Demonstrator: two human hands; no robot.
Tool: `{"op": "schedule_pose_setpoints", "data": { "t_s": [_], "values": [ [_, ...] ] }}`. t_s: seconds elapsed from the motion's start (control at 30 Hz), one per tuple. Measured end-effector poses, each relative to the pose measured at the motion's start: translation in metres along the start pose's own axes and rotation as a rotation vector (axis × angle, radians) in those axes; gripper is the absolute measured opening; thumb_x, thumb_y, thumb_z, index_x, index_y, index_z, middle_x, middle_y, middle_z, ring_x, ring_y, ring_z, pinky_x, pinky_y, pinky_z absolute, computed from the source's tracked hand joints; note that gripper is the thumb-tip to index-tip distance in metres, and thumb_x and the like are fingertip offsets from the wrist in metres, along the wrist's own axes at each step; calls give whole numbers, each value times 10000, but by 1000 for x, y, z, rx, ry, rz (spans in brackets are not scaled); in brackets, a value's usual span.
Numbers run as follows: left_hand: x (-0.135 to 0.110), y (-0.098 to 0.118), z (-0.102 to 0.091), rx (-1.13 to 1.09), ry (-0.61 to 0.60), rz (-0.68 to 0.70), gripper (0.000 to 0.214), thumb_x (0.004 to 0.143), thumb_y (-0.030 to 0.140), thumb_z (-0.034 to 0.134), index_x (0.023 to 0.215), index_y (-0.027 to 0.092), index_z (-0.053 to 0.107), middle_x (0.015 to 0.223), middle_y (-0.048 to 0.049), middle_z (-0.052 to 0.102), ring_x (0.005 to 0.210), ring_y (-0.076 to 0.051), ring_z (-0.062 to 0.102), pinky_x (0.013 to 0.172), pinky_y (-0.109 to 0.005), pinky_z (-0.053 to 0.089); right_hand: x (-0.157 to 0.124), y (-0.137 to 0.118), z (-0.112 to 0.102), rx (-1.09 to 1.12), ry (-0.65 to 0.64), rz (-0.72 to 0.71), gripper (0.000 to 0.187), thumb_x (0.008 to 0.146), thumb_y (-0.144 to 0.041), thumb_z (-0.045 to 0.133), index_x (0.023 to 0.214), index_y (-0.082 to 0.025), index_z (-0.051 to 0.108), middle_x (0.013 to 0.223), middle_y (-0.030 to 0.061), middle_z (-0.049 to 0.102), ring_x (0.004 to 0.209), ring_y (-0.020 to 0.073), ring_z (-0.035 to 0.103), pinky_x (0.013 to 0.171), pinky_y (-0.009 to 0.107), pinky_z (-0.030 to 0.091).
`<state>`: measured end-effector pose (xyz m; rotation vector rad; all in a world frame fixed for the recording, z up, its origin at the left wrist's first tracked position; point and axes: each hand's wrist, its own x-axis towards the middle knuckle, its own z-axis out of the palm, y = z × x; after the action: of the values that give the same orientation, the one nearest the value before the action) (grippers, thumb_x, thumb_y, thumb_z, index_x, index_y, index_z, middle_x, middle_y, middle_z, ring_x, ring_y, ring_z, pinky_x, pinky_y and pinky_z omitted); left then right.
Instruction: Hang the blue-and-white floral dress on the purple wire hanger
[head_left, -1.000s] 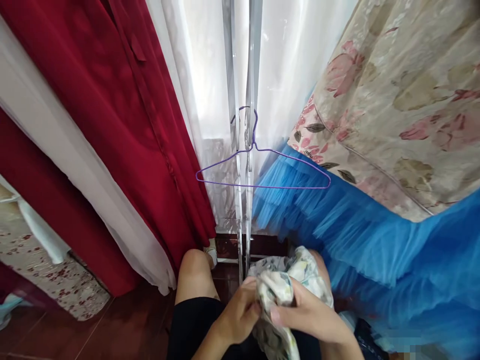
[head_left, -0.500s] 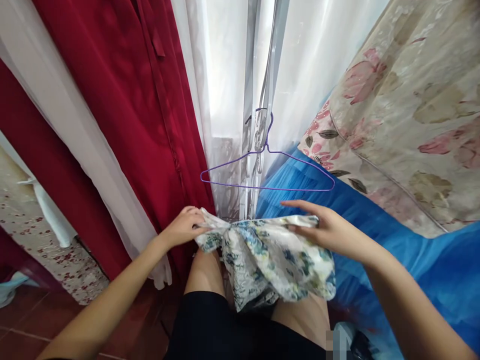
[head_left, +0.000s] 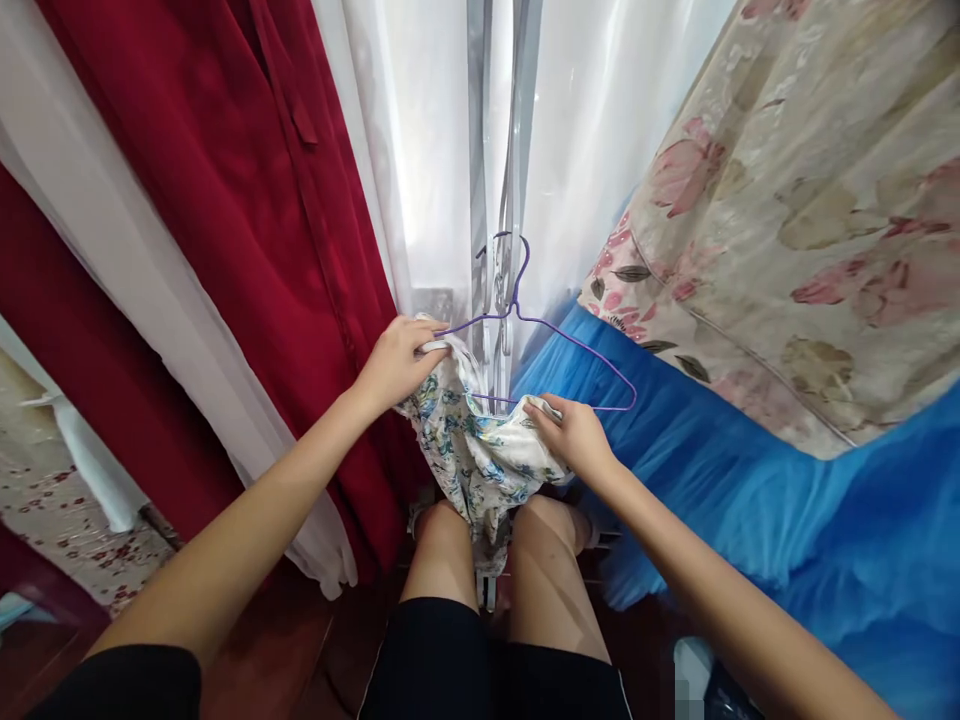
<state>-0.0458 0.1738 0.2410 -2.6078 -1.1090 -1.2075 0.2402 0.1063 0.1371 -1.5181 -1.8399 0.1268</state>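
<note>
A purple wire hanger [head_left: 570,345] hangs by its hook from a shiny metal rail [head_left: 501,150] in front of me. My left hand [head_left: 397,362] is closed on one edge of a white floral garment with blue flowers [head_left: 476,450], pressed against the hanger's left end. My right hand [head_left: 574,435] is closed on the garment's other edge, just under the hanger's bottom wire. The cloth sags between both hands above my bare knees [head_left: 525,520].
A dark red dress [head_left: 247,220] and white sheer fabric [head_left: 420,150] hang at the left. Blue tulle [head_left: 720,470] and a beige cloth with pink flowers [head_left: 810,230] crowd the right. Dark floor tiles [head_left: 277,660] lie below.
Both hands rose from my lap with the floral garment and spread it. The left hand has reached the hanger's left end; the right hand moved in under the bottom wire.
</note>
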Motion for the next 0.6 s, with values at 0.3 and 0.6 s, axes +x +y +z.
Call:
{"op": "schedule_pose_setpoints", "data": {
  "t_s": [0.3,0.6],
  "values": [
    [6,20,10,26,129,48,421,896,355,652,579,200,422,613,22,417,583,-134,411,596,-299,295,-15,47,-74,19,292,-29,753,894,-478,635,1546,-161,434,891,72,725,730,240,657,671,312,467],
    [7,-2,-4,-229,272,-66,311,734,421,812,747,178,618,1064,-77,622,979,-210,595,737,-277,467,20,50,-140,660,-380,392,490,663,-609,835,603,-165,636,538,31,602,462,148,498,458,276,362]
  ]
}}
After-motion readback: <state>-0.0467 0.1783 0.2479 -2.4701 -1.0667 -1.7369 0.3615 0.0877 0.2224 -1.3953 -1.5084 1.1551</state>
